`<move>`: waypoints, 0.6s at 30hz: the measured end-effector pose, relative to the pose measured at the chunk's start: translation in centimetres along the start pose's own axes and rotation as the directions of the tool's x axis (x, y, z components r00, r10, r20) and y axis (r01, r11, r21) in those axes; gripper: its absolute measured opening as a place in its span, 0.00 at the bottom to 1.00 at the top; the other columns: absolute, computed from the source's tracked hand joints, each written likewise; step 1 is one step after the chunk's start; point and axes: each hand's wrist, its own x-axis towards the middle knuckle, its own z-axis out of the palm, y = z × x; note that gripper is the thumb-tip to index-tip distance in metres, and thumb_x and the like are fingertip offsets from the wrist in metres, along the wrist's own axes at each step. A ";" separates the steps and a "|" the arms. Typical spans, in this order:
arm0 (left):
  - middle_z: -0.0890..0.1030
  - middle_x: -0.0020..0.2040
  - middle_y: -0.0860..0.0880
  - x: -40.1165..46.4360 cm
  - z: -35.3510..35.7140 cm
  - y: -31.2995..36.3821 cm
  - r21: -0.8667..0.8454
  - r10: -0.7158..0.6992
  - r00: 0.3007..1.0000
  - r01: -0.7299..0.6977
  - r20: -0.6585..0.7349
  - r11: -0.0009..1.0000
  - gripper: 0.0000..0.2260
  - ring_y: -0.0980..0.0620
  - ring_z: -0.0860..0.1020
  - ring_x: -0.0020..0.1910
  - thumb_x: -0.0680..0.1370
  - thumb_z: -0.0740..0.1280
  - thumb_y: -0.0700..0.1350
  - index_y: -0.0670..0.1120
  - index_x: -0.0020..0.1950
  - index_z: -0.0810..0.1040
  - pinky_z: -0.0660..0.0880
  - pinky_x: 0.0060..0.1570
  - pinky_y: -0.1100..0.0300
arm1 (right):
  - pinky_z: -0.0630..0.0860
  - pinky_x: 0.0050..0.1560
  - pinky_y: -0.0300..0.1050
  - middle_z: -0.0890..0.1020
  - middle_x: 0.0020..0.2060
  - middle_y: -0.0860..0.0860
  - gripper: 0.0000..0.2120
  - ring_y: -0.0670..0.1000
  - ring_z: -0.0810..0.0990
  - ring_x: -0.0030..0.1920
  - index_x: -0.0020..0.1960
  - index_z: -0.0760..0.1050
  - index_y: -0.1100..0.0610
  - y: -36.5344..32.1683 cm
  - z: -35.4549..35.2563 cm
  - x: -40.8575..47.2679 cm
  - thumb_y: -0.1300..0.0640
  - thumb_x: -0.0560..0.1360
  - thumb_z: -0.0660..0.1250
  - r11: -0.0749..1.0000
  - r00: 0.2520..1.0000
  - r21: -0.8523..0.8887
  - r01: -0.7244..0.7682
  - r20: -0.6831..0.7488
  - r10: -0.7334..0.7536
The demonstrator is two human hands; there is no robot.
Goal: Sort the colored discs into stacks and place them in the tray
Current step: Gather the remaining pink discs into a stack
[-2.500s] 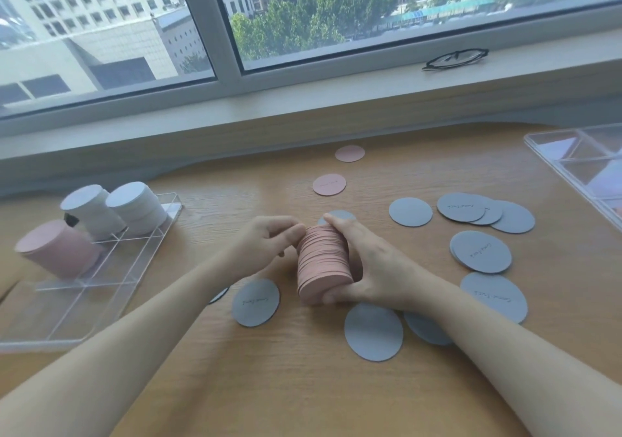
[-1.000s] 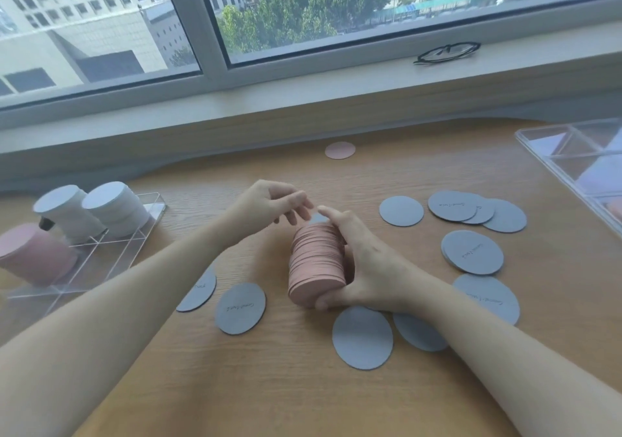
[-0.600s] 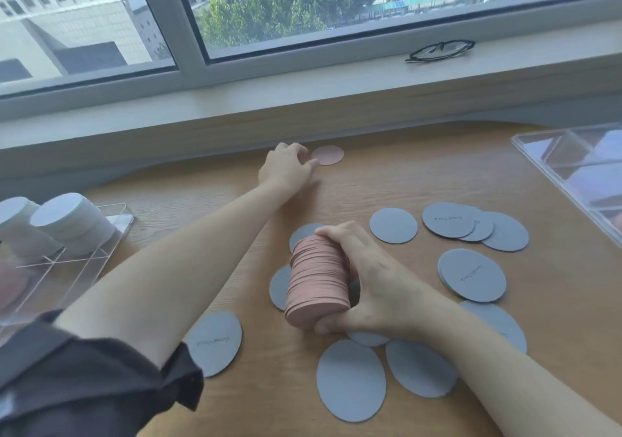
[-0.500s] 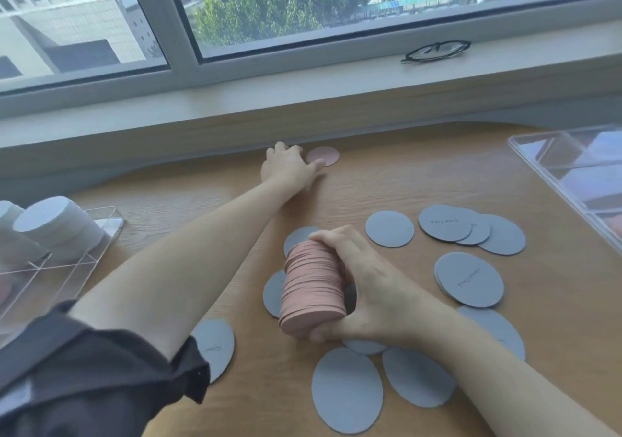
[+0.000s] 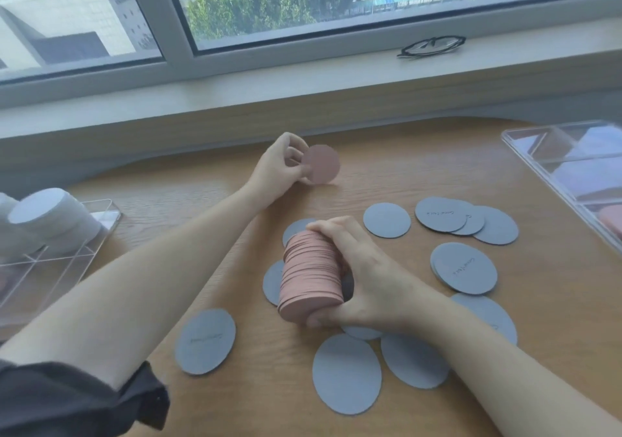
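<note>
My right hand [image 5: 367, 278] grips a tall stack of pink discs [image 5: 311, 276], tilted, low over the wooden table [image 5: 387, 180]. Far across the table my left hand [image 5: 281, 167] pinches a single pink disc [image 5: 322, 164] by its edge, lifted upright off the wood. Several grey discs lie loose around the stack, such as one at the front [image 5: 346, 372] and one at the right [image 5: 466, 266]. A clear tray [image 5: 64, 261] at the left holds a stack of white discs [image 5: 50, 218].
A second clear tray [image 5: 568, 167] sits at the right edge of the table. Black glasses [image 5: 430, 46] lie on the window sill behind. The sill's ledge runs along the table's far side.
My left hand left the stack, reached to the far pink disc, and has now lifted it off the table. The right hand kept holding the pink stack.
</note>
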 end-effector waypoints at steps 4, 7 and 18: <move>0.82 0.41 0.46 -5.7 -1.3 1.2 -0.091 0.073 0.993 -0.065 0.090 0.994 0.11 0.52 0.80 0.40 0.75 0.71 0.33 0.42 0.55 0.76 0.76 0.46 0.56 | 0.59 0.76 0.53 0.52 0.76 0.44 0.52 0.49 0.52 0.77 0.74 0.62 0.48 0.3 0.2 0.1 0.36 0.57 0.81 0.995 0.999 -0.094 -0.015 -0.048 0.010; 0.83 0.42 0.47 -9.8 -1.9 2.0 -0.139 0.086 0.984 -0.064 0.153 0.988 0.08 0.51 0.80 0.41 0.76 0.71 0.33 0.42 0.54 0.78 0.75 0.46 0.57 | 0.54 0.77 0.49 0.43 0.79 0.42 0.51 0.46 0.45 0.79 0.74 0.61 0.45 0.3 0.3 0.1 0.36 0.58 0.80 0.998 0.999 -0.057 -0.037 -0.041 0.035; 0.57 0.80 0.56 -19.3 -1.9 2.6 0.037 0.022 0.932 -0.038 0.361 0.999 0.48 0.64 0.55 0.78 0.71 0.52 0.78 0.49 0.82 0.52 0.53 0.75 0.67 | 0.56 0.72 0.33 0.58 0.74 0.38 0.62 0.35 0.57 0.72 0.80 0.40 0.43 -0.1 -0.1 -0.5 0.41 0.62 0.81 0.986 0.984 0.025 -0.163 0.083 0.160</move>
